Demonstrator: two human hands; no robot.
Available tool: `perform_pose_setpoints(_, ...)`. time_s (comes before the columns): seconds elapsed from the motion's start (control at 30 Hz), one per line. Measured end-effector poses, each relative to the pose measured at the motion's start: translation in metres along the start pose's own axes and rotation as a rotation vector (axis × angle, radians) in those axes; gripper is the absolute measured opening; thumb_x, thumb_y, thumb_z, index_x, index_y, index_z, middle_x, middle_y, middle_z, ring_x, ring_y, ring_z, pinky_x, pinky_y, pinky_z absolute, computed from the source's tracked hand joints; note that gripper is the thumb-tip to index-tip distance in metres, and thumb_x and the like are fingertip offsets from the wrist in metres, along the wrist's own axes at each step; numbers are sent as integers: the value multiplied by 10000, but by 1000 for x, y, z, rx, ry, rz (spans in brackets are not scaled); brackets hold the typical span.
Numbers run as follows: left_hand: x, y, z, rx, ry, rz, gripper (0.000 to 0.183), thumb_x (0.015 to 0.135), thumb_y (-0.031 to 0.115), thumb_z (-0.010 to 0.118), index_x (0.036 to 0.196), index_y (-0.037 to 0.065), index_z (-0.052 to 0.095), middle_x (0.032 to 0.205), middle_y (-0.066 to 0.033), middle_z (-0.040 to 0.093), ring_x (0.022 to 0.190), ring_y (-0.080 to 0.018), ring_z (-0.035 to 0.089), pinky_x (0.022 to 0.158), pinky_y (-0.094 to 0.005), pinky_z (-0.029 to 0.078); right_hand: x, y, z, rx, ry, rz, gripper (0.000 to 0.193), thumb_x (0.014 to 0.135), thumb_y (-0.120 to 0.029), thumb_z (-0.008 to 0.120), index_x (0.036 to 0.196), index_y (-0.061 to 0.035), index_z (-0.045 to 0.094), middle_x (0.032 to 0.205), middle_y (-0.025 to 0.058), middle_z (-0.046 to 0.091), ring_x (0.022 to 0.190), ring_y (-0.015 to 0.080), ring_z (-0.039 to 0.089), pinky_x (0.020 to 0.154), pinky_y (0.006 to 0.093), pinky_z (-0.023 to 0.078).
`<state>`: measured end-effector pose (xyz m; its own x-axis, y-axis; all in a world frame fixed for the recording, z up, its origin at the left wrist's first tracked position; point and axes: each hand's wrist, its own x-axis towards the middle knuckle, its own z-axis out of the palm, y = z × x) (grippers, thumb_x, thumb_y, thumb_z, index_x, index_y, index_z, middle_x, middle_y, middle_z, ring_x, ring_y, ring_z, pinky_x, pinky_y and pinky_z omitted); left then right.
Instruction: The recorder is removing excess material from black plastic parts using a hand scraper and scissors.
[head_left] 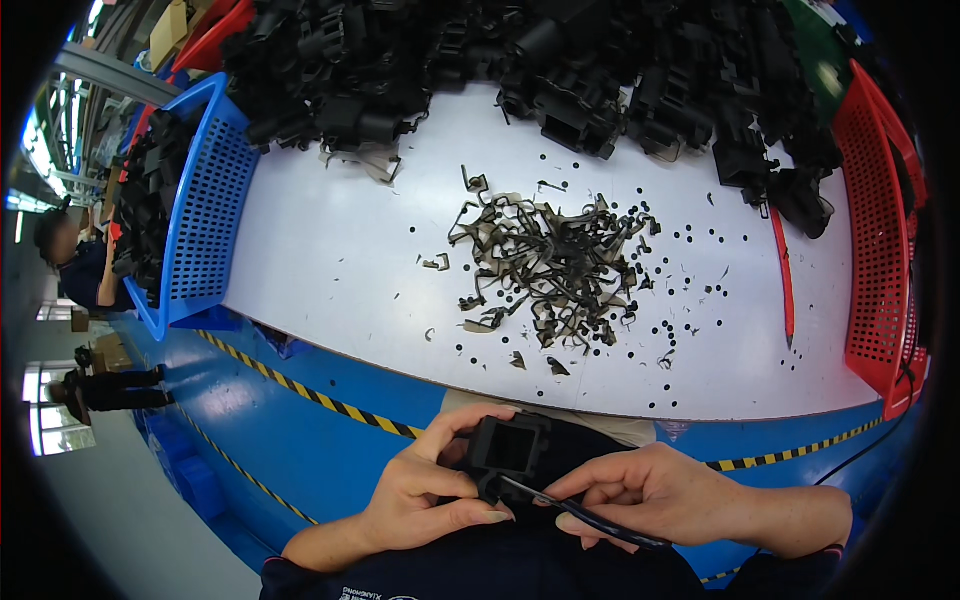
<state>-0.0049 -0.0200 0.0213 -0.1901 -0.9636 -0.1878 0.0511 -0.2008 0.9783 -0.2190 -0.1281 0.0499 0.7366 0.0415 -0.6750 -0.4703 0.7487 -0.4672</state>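
Item: black plastic part (510, 447), in my lap below the table (330, 270). My left hand (435, 490) pinches it; my right hand (650, 495) grips a knife (585, 515). Step, I judge: trimming. Next needs steady blade along edge.

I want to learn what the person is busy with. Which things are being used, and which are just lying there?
Being used:
- black plastic part, held by the left hand
- thin dark blade tool, held by the right hand

Lying about:
- heap of black trimmings
- pile of black parts
- red pencil-like tool
- blue basket
- red basket
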Motion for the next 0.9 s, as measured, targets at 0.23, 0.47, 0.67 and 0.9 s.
perform_pose_setpoints(0.23,-4,-6,-5,-193,-12,-18,144,709,114,709,801,6,685,1297,-190,309,1118,-271,450,927,-374,372,12,2,-6,6,-118,-22,339,832,20,503,1170,33,484,729,64,612,573,44,529,521,180,416)
perform_pose_setpoints(0.47,-22,-9,-19,-26,197,222,186,676,130,736,818,18,692,1280,-172,306,1109,-281,446,935,-399,361,-29,-3,-7,-910,756,-493,303,647,-5,640,939,17,563,677,109,611,552,158,596,503,261,458)
perform_pose_setpoints(0.67,-20,-6,-17,208,342,279,258,604,306,782,750,102,720,1214,-150,352,1062,-263,448,891,-346,371,-11,8,0,-1200,856,-467,268,652,-25,619,915,-5,569,694,141,597,568,262,597,543,305,482)
perform_pose_setpoints(0.9,-20,-8,-16,217,257,343,235,603,211,784,789,87,713,1222,-163,357,1111,-296,423,922,-377,365,-16,-5,11,-557,446,-288,339,767,-51,618,1080,-25,492,855,138,632,617,149,610,522,263,471)
